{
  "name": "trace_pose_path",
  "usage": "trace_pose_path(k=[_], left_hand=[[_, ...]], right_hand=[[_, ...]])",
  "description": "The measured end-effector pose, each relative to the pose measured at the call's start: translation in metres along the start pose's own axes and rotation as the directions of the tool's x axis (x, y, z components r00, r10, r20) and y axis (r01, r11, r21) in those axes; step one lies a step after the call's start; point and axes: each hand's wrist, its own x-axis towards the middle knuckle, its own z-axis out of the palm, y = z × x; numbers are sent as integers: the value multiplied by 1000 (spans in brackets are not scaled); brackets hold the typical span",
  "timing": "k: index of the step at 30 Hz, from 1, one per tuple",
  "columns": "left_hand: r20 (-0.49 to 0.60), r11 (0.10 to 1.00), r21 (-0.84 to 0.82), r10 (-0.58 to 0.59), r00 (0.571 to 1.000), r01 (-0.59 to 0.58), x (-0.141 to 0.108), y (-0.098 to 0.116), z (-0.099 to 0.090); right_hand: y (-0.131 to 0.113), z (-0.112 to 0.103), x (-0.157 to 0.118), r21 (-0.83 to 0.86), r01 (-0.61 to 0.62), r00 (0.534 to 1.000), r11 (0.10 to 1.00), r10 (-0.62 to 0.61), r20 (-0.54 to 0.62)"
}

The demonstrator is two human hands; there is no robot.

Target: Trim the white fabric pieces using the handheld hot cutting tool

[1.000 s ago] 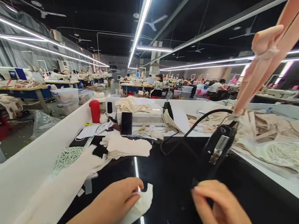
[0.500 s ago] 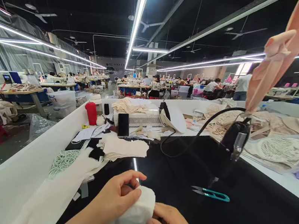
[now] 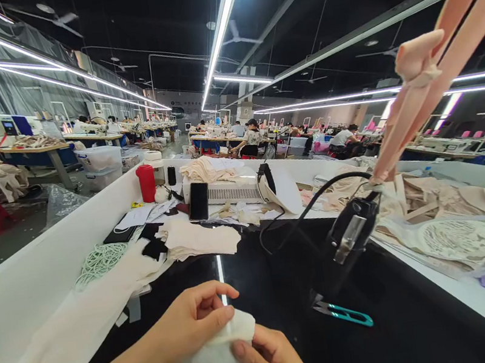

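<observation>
Low in the middle of the head view, a piece of cream fabric (image 3: 223,347) is bunched between my two hands, its paler end hanging down toward the bottom edge. My left hand (image 3: 195,321) lies over its upper left side, thumb and fingers closed on it. From the right, my right hand (image 3: 273,357) pinches its edge between thumb and fingers. Teal thread snips (image 3: 349,315) rest on the black tabletop (image 3: 279,298) to the right. Above them a black device (image 3: 353,228) hangs from knotted pink straps (image 3: 415,80).
Cream fabric pieces (image 3: 198,237) are stacked beyond my hands, near a green cord bundle (image 3: 101,262). A phone (image 3: 198,202) leans on a white machine (image 3: 232,190). Lace garments (image 3: 458,239) pile up at the right. A red cup (image 3: 146,183) stands at the back, and people work farther off.
The hanging device and its pink straps have swung left, closer to the snips. My hands have shifted slightly on the cream fabric, which looks more bunched between them.
</observation>
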Motion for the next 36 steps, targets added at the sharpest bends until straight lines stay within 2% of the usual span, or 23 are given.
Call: trace_pose_path(k=[5,8,14,17,20,24,29,33,36], left_hand=[[-23,1000,16,-10,1000,10,0,4,-3],[-78,1000,-3,-15,997,15,0,4,-5],[-118,998,-48,-50,992,45,-2,-1,-11],[-219,997,-72,-44,975,29,-3,1,-17],[-358,999,-44,-9,934,-7,-2,5,-26],[-481,996,79,81,873,-49,14,12,-53],[-581,959,280,203,788,-40,57,24,-106],[-597,925,379,214,773,37,88,22,-140],[-598,911,395,162,785,114,104,9,-153]], right_hand=[[-2,3,2,147,-22,1000,989,24,-9],[-5,5,2,192,-44,999,981,49,-24],[-22,5,10,78,-46,998,996,42,49],[-31,4,19,35,-37,999,999,35,34],[-36,4,32,-36,-39,999,999,39,4],[-41,-6,63,-238,-5,997,971,-12,-70],[-39,-43,121,-370,-13,963,929,-88,-253],[-31,-73,162,-431,-32,927,902,-134,-350],[-21,-88,184,-465,-53,912,884,-147,-383]])
